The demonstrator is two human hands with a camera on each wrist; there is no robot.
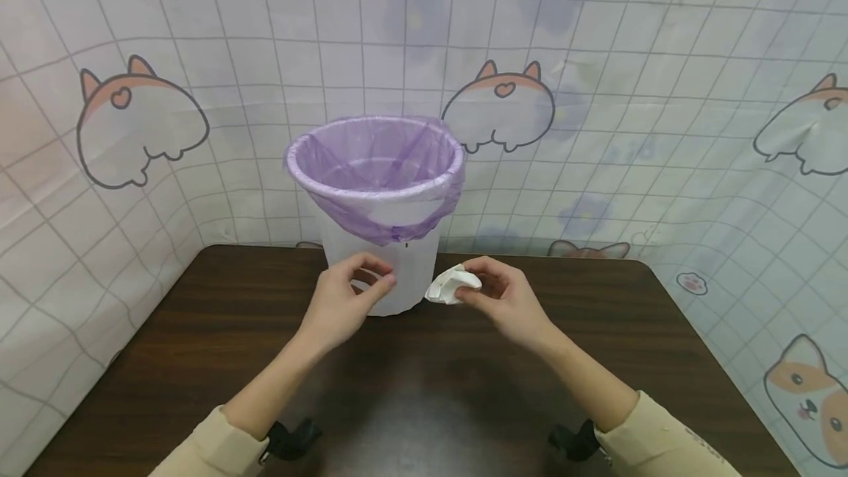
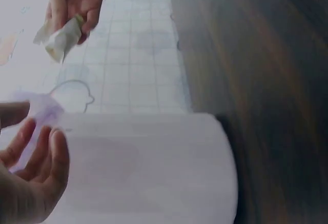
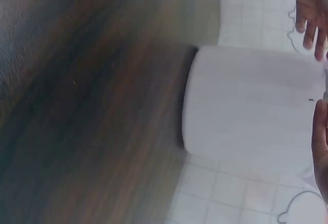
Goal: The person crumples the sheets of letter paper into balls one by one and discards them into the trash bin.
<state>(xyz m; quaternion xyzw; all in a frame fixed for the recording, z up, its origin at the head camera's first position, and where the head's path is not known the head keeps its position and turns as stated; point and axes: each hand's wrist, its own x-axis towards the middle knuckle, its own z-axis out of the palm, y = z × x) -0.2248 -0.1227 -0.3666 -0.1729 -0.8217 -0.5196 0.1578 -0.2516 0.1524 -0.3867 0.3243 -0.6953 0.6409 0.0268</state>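
In the head view, the right hand (image 1: 506, 300) pinches a crumpled white tissue (image 1: 453, 284) between thumb and fingers, just right of the bin's lower part. The left hand (image 1: 344, 300) is raised in front of the bin with its fingers loosely bent and nothing between them. Behind both hands stands a white trash bin (image 1: 411, 263), upright, with a purple bag (image 1: 371, 223) folded over its rim. From the left wrist, the tissue (image 2: 64, 39) appears in the right hand, apart from the left hand's fingers (image 2: 59, 157). The right wrist view cuts off most of the right hand (image 3: 320, 147).
A dark brown wooden table (image 1: 411, 396) carries the bin near its far edge. White gridded cloth (image 1: 616, 190) with cartoon corgi prints hangs behind and on both sides. Black straps (image 1: 291, 439) show at the cream sleeves (image 1: 215, 447).
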